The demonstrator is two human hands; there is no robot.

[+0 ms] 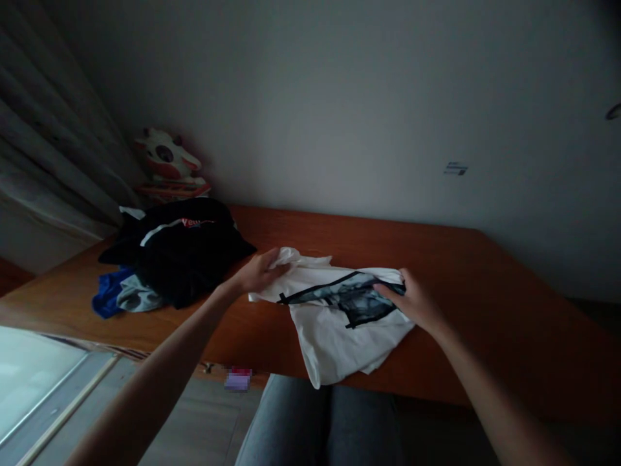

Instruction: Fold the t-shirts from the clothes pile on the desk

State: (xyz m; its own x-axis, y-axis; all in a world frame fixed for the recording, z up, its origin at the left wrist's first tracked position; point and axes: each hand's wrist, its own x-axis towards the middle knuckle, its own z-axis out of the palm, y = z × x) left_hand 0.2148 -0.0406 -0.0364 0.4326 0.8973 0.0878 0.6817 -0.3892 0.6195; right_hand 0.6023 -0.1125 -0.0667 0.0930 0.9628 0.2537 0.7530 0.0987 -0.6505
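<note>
A white T-shirt (334, 346) with a dark framed print lies bunched across the front of the wooden table, its lower part reaching the near edge. My left hand (262, 270) grips the shirt's left end, with the thumb over the cloth and the other fingers partly hidden. At the opposite end, my right hand (410, 299) pinches the cloth beside the print. Between the two hands the fabric is stretched loosely, with folds along the print.
Dark clothes (189, 252) are heaped on the left of the wooden table (485, 310), with a blue garment (107, 294) and a grey one (138, 294) beside them. Behind stands a cow-shaped toy (167, 155). A curtain (53, 123) hangs at left; a wall (339, 110) backs the table.
</note>
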